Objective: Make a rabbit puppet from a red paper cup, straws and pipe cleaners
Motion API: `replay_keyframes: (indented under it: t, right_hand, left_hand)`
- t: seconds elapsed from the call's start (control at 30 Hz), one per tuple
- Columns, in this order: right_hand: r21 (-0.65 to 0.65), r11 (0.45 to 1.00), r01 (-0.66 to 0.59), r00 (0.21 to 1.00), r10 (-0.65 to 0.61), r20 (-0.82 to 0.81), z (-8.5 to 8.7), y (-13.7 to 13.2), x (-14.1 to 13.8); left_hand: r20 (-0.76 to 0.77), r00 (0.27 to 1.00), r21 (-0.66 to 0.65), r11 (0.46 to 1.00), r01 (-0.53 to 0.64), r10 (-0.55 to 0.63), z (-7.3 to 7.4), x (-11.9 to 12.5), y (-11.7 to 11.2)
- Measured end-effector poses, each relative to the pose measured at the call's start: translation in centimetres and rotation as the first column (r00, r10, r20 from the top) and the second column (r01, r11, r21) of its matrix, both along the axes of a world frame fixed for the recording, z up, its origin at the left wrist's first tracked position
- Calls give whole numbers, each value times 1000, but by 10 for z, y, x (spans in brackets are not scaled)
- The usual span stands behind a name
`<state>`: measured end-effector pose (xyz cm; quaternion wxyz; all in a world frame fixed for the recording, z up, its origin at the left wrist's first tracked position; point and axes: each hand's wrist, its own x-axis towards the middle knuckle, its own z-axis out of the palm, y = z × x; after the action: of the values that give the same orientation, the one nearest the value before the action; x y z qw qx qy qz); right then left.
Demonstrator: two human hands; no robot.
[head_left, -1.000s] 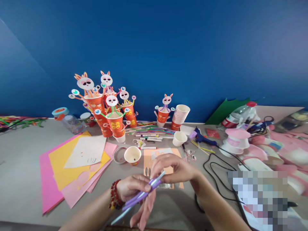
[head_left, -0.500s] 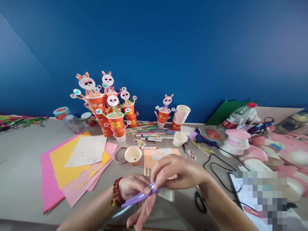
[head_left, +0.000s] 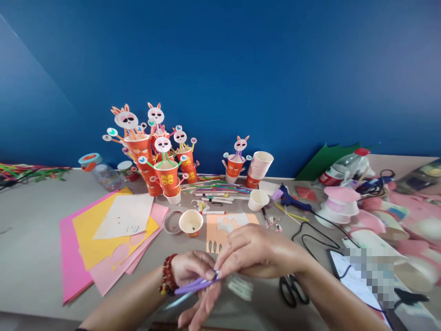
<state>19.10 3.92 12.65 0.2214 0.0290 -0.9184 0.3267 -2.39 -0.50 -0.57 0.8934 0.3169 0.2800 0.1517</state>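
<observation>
Between the thumb and fingers of my left hand [head_left: 193, 265] are purple straws [head_left: 193, 286], held side by side and pointing to the lower left. My right hand [head_left: 257, 250] is closed on their other end, its fingertips meeting my left thumb and partly hiding that end. A pale, shiny strip [head_left: 181, 301] shows below the straws; I cannot tell whether it is held. Beneath my right hand lies a clear printed wrapper [head_left: 240, 288]. Black-handled scissors [head_left: 291, 292] rest by my right wrist, and an orange sheet with cut-outs [head_left: 212, 232] lies behind the hands.
Red paper cups with rabbit faces [head_left: 166, 177] stand at the back left, a cup stack [head_left: 259, 168] right of them. Coloured paper [head_left: 77, 239] covers the left. A white cup [head_left: 191, 223], glue gun [head_left: 292, 200], black cable [head_left: 320, 239] and bottle [head_left: 339, 170] are also around.
My right hand has shifted slightly, covering more of the straws' right end. Both hands stay together on the straws. More of the scissors shows, and the view has moved a little.
</observation>
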Motion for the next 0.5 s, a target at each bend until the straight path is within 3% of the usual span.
replay_keyframes:
  t: [0.1,0.33,0.5]
  right_hand:
    - [-12,1000,9,1000,-9,19,-1,2,2]
    - [-15,1000,-11,997,12,76,5,4,4]
    - [-36,999,-1,998,3,61,5,4,5]
  left_hand:
    - [37,996,-39,996,80,-78,6,-2,6]
    - [46,997,-40,997,72,-70,-4,-1,6]
    - [19,998,9,998,64,-65,3,1,5]
